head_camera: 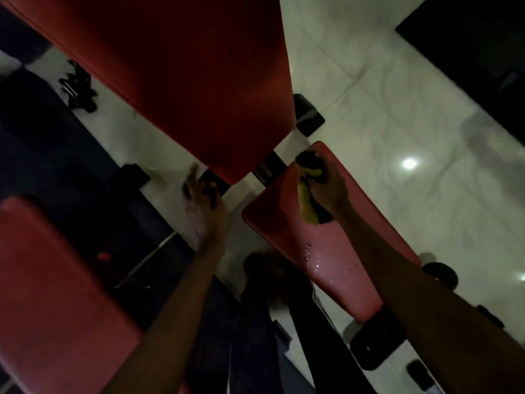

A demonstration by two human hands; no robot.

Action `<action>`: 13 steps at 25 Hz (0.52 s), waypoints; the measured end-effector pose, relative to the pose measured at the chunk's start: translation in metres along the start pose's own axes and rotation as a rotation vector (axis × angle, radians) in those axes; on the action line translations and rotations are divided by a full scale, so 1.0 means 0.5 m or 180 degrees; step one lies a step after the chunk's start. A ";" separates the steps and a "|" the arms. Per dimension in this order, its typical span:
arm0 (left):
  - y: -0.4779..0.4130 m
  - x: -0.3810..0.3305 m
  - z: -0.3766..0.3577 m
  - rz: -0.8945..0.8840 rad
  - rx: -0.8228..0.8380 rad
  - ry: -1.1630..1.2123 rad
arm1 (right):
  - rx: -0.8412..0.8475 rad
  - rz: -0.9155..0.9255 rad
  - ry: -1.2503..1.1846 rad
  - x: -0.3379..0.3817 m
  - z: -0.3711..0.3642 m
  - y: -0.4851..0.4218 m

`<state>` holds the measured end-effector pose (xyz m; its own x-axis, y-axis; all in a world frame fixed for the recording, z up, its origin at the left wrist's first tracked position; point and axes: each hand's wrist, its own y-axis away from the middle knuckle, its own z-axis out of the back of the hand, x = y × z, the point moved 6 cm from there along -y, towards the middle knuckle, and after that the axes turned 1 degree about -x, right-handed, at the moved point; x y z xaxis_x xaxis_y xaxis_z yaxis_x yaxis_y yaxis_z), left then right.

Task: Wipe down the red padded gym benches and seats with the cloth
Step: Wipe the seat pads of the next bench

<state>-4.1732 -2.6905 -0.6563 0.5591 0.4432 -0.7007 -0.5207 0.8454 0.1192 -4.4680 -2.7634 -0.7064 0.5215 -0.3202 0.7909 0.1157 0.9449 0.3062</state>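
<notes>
A: Start with the big piece. The red backrest pad (181, 81) fills the top of your view, and its long axis runs from the upper left down to a narrow end near the middle. Beside it sits the smaller seat pad (326, 237), whose long axis runs from that gap toward the lower right. A second red bench (56, 280) lies at your lower left, untouched from what I see.

B: And the floor?

A: Pale glossy tiles (426, 137), so expect drips to make them slick.

B: How will the pads handle?

A: I judge them soft vinyl over foam: firm enough to press on, slippery where wet. Droplets (312, 260) sit mid-seat, near its left edge.

B: Where is the cloth?

A: The cloth (308, 194), yellow with a dark part, is on the seat pad's far end, by the corner nearest the backrest. Your right hand (326, 186) is clenched round it, bunching it. It is limp and light, so hold it in a wad and press flat.

B: My other hand?

A: Your left hand (201, 200) hangs released, fingers loose, near the backrest's narrow end, grasping nothing.
</notes>
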 end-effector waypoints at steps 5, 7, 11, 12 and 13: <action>0.171 0.083 -0.198 0.0472 0.1462 -0.0312 | 0.0402 0.0091 0.1195 -0.166 0.032 0.077; 0.173 0.139 -0.263 0.0556 0.1611 -0.0446 | 0.0801 0.0205 0.1542 -0.228 -0.015 0.083; 0.136 0.211 -0.347 0.0263 0.1564 -0.0829 | 0.0474 0.0773 0.2016 -0.312 -0.078 0.086; 0.124 0.223 -0.357 0.0232 0.1499 -0.0919 | 0.0194 0.0699 0.1811 -0.319 -0.072 0.070; 0.114 0.233 -0.362 0.0154 0.1422 -0.1045 | -0.0037 0.0529 0.1529 -0.325 -0.069 0.050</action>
<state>-4.2545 -2.6448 -0.8585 0.7503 0.4937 -0.4396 -0.2664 0.8344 0.4824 -4.5205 -2.6853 -0.8455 0.8632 -0.1005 0.4947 0.0061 0.9820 0.1889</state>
